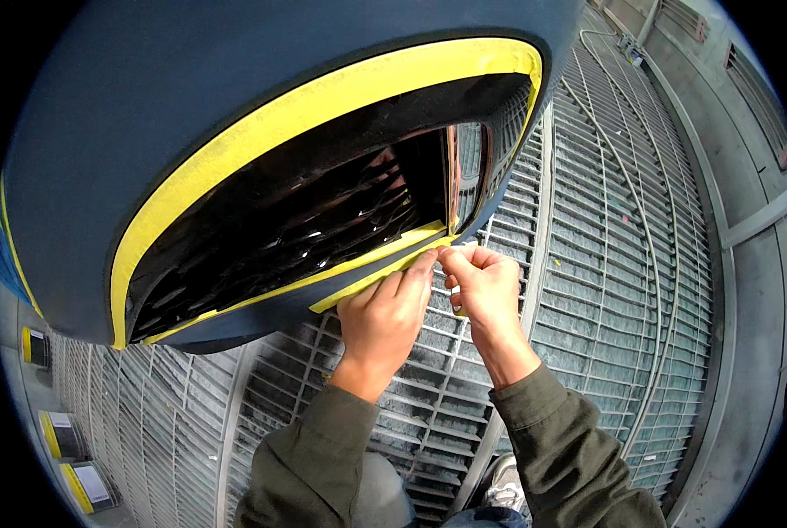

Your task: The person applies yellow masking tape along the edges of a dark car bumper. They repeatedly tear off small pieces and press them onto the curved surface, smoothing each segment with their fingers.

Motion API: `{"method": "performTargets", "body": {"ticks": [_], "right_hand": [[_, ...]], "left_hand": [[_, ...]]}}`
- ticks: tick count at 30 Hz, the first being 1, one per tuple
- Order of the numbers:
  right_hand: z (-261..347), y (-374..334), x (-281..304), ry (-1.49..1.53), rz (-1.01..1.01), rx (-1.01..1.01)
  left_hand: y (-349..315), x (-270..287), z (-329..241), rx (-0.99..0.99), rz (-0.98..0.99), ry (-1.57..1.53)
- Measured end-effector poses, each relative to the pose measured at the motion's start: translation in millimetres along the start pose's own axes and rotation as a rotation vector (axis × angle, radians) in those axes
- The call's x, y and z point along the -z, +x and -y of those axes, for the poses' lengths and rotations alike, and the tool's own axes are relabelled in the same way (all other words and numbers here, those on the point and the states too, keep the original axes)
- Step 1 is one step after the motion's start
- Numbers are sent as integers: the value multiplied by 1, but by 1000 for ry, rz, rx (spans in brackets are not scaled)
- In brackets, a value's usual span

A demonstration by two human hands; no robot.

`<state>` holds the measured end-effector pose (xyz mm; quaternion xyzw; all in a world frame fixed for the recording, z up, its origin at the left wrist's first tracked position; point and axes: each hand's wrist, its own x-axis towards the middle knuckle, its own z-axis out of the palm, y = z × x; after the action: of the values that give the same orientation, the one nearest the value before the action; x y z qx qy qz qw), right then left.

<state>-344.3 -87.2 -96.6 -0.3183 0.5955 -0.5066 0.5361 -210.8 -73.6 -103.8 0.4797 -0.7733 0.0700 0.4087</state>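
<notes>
Left hand [383, 319] and right hand [488, 286] meet at yellow tape [349, 290].
The left's fingers bend against it, grip unclear; the right's curl, pinching it at its right end.

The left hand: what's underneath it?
Part of a yellow masking-tape strip along the dark-blue bumper runs under the left hand; metal floor grating shows farther below. What the hand covers can't be seen.
</notes>
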Motion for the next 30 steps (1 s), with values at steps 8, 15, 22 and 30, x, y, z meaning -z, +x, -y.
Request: {"method": "performTargets", "body": {"ticks": [8,15,22,30], "right_hand": [[-1,4,0,44,10,-28],[-4,3,1,70,27,-42],[-4,4,0,79,25,-57],[-1,4,1,94,15,-56]], "left_hand": [[4,-1,6,-59,-2,52],[1,-1,12,-69,8,48],[1,-3,13,-49,-3,33],[3,-4,11,-20,5,5]]}}
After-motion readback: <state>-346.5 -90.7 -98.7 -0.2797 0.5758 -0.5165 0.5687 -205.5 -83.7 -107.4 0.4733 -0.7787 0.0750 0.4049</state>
